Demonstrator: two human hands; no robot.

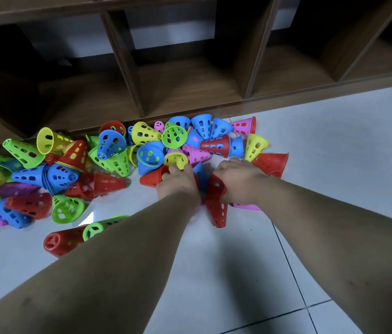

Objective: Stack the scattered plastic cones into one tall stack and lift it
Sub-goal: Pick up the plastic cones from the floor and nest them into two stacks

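Observation:
Several perforated plastic cones in red, blue, green, yellow and pink lie scattered on the white tile floor (334, 165). My left hand (178, 182) grips a red cone (152, 177) lying on its side. My right hand (238, 182) holds another red cone (217, 210) whose wide end points toward me. A pink cone (246, 206) pokes out under my right wrist. The fingertips of both hands are hidden among the cones.
A dark wooden shelf unit (190, 88) with open compartments stands behind the pile. A red cone with a green one nested on it (69, 239) lies near my left forearm. More cones (28, 174) spread to the left edge.

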